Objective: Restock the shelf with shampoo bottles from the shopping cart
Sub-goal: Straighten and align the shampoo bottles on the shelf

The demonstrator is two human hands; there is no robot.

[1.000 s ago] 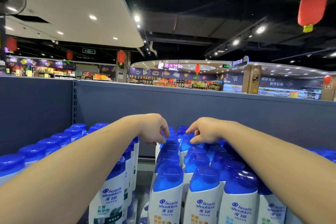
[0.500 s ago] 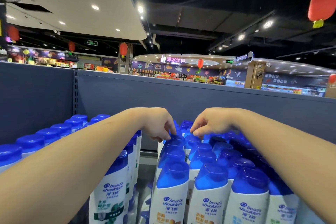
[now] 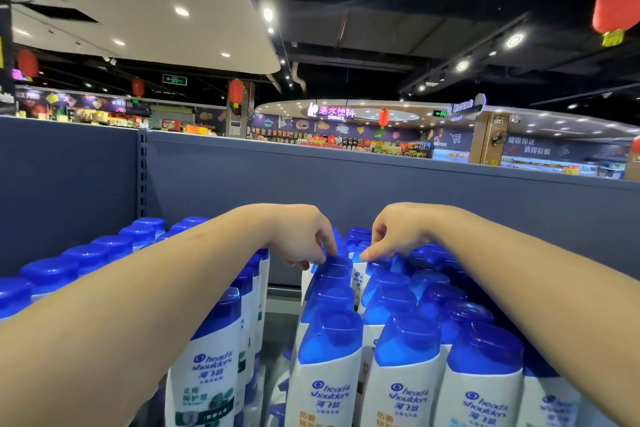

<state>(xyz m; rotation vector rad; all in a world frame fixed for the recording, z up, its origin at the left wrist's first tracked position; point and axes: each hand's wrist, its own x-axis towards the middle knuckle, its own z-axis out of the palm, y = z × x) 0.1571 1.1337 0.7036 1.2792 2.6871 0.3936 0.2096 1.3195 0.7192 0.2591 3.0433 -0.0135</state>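
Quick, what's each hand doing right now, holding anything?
Left hand: fingers curled down onto a blue bottle cap at the back of the shelf; a firm grip cannot be told.
Right hand: fingertips pinched by the same caps; grip cannot be told.

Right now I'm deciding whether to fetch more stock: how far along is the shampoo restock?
Done: rows of blue-capped shampoo bottles fill the shelf on both sides. In hand: the left hand and right hand rest fingertips on caps of back bottles. Left: a gap between the rows looks open. The cart is out of view, so its remaining stock can't be judged.
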